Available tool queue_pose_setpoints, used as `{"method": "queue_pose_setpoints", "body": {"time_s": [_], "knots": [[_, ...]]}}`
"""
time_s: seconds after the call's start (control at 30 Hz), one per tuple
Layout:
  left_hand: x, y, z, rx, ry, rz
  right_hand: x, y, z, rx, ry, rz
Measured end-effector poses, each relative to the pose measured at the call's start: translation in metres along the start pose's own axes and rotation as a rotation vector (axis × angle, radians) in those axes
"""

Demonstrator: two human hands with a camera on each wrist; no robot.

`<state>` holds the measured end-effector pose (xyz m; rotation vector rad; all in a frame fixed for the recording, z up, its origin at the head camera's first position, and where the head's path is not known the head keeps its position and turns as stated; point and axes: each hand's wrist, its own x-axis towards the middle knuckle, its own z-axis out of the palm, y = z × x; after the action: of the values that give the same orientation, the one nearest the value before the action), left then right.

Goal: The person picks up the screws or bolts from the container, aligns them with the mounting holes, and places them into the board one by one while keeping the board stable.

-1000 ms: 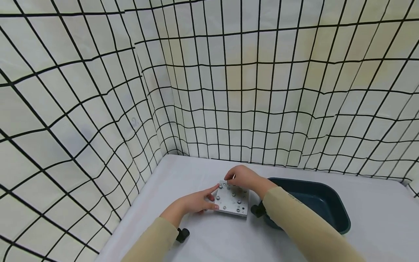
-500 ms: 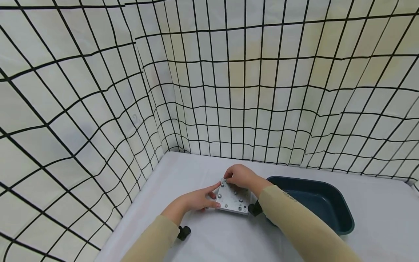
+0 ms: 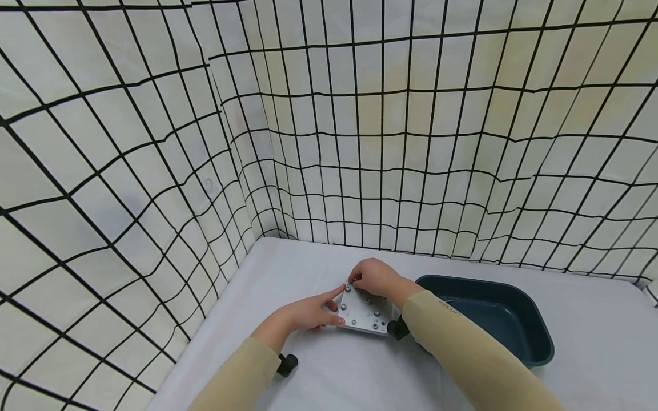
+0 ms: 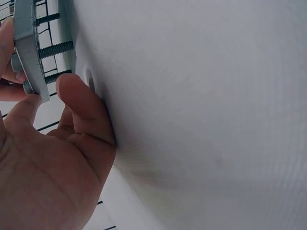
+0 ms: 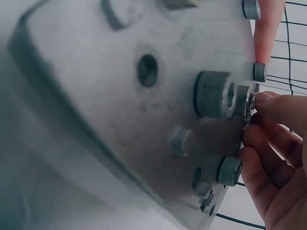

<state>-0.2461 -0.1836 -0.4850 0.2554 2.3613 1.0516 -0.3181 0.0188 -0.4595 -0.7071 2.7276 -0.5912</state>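
Note:
A silvery metal plate (image 3: 361, 315) fitted with several socket-head bolts lies in front of me on the white cloth. My left hand (image 3: 311, 313) holds its left side, index finger near the far corner and thumb by the near one. Threaded bolt shanks (image 4: 56, 49) stick out of the plate's underside in the left wrist view, with a fingertip close beneath them. My right hand (image 3: 377, 277) is bent over the far edge. Its fingers pinch a small bolt (image 5: 244, 100) in the right wrist view, just past a larger bolt head (image 5: 211, 94). Bare holes (image 5: 147, 70) also show in the plate.
A dark teal tray (image 3: 519, 328) stands right of the plate, partly behind my right sleeve (image 3: 462, 337). White walls covered by black netting (image 3: 381, 171) enclose the table at the back and left. Dark wrist cameras (image 3: 288, 365) hang below both wrists.
My right wrist has shifted slightly left, its camera now overlapping the plate's near right corner. The right fingers stay at the far edge, and the left hand keeps its hold. The head view has tilted slightly.

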Motion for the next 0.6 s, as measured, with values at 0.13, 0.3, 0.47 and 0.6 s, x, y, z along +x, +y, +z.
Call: {"method": "queue_pose_setpoints", "body": {"time_s": [0.13, 0.3, 0.47, 0.6], "knots": [[-0.0001, 0.0000, -0.0007, 0.013, 0.001, 0.000, 0.0015, 0.0001, 0.0010, -0.034, -0.007, -0.023], [-0.0006, 0.0002, -0.0013, 0.027, 0.003, -0.006, 0.0005, -0.0013, 0.0002, -0.035, -0.011, -0.030], [0.0000, 0.0003, -0.0010, 0.025, 0.001, -0.012, -0.0025, -0.0017, -0.0009, -0.017, -0.003, -0.044], [0.0005, 0.0005, -0.0002, 0.024, 0.000, -0.010, -0.0058, 0.0004, -0.0013, 0.007, 0.010, -0.047]]}}
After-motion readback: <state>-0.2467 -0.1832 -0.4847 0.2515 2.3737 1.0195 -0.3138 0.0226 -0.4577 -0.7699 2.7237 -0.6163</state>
